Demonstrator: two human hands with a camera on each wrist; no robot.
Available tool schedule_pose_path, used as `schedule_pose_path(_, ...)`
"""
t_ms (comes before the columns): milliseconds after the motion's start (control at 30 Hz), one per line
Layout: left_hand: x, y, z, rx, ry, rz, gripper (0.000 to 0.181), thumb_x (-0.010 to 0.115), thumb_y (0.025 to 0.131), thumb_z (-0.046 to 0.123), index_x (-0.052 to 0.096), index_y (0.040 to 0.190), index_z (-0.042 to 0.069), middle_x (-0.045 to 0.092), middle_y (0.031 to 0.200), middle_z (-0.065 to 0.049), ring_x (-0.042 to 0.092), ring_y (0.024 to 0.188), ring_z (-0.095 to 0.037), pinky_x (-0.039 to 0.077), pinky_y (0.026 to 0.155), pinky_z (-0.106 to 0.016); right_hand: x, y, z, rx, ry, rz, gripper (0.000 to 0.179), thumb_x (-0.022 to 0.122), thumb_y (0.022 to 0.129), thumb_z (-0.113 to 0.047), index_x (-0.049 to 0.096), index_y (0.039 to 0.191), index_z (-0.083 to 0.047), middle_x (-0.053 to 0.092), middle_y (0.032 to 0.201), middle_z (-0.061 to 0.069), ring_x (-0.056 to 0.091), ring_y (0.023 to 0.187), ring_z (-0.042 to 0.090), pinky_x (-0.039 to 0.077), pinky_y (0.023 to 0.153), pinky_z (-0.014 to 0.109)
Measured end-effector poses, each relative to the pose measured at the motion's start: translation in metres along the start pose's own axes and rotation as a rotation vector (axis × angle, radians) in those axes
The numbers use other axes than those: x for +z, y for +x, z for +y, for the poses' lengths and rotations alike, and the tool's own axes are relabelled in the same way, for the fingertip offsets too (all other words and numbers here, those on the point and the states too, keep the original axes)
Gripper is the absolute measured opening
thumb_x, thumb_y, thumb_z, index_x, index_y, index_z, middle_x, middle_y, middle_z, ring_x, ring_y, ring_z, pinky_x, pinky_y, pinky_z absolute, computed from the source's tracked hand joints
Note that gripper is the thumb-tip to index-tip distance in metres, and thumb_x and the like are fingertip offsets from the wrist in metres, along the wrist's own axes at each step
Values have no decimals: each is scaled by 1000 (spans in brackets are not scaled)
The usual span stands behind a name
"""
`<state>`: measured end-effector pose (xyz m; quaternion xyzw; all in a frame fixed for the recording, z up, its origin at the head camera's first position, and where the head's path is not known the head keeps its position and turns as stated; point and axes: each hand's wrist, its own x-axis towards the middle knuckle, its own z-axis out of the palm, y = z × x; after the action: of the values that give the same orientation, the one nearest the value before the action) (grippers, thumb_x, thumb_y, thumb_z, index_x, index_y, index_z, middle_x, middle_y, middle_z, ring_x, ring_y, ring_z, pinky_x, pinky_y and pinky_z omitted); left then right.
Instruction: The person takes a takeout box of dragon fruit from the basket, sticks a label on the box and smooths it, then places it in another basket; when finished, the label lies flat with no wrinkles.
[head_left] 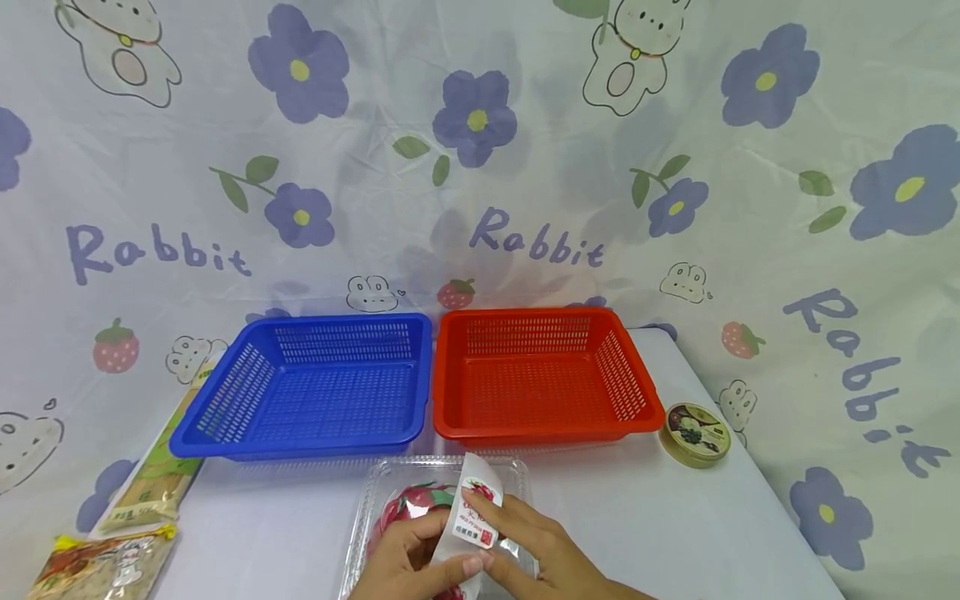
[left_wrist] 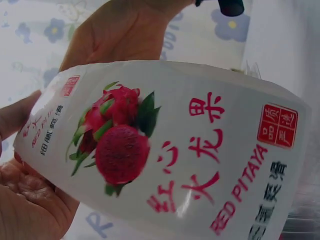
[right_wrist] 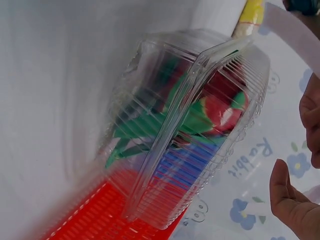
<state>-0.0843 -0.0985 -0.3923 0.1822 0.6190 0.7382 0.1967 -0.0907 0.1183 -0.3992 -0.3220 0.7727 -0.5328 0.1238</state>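
Observation:
A white paper label [head_left: 475,521] printed with a pitaya picture and the words RED PITAYA is held between my two hands. My left hand [head_left: 412,557] pinches its left edge, and my right hand [head_left: 536,542] holds the right side with fingers on the printed face. In the left wrist view the label [left_wrist: 170,150] appears bent in a curve. Below the hands is a clear plastic clamshell box [head_left: 369,500] with red, green-tipped dragon fruit [head_left: 405,502] inside. From the right wrist the closed box [right_wrist: 190,100] shows side-on, the fruit [right_wrist: 225,107] visible through its wall.
A blue basket [head_left: 341,408] and a red basket [head_left: 528,392] stand side by side behind the box. To the right sits a round gold tin [head_left: 695,434]. Two food packets, a long green one [head_left: 161,479] and a yellow-topped one [head_left: 101,567], lie at the left.

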Motion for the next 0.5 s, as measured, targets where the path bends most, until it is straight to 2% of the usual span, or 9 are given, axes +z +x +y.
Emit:
schedule_pose_path(200, 1, -1, -3, -42, -11, 14, 39, 64, 94, 8, 59, 128, -10, 73, 102, -4, 70, 87, -14, 58, 74, -28, 1, 0, 0, 1, 12, 13, 57, 50, 103, -23, 31, 157, -29, 54, 133, 7, 55, 107, 8, 54, 90, 28)
schedule_pose_path(300, 0, -1, -6, -50, -6, 0, 38, 63, 95, 9, 59, 127, -12, 73, 98, -3, 68, 84, -11, 56, 71, -25, 2, 1, 0, 17, 32, 15, 57, 50, 103, -23, 31, 156, -31, 54, 137, 5, 56, 107, 8, 53, 88, 24)
schedule_pose_path(433, -2, -2, -11, -56, 37, -24, 39, 60, 97, 11, 57, 127, -14, 73, 97, -2, 68, 82, -8, 56, 70, -23, 4, 3, 0, -35, 18, 34, 55, 51, 103, -21, 35, 156, -27, 52, 146, 6, 58, 112, 12, 53, 89, 27)
schedule_pose_path(500, -4, -3, -12, -55, 66, -44, 40, 58, 99, 13, 56, 128, -15, 73, 99, -3, 67, 82, -6, 55, 71, -22, 5, 4, -1, -43, 46, 33, 53, 50, 103, -20, 37, 154, -26, 52, 147, 6, 59, 114, 13, 53, 90, 27)
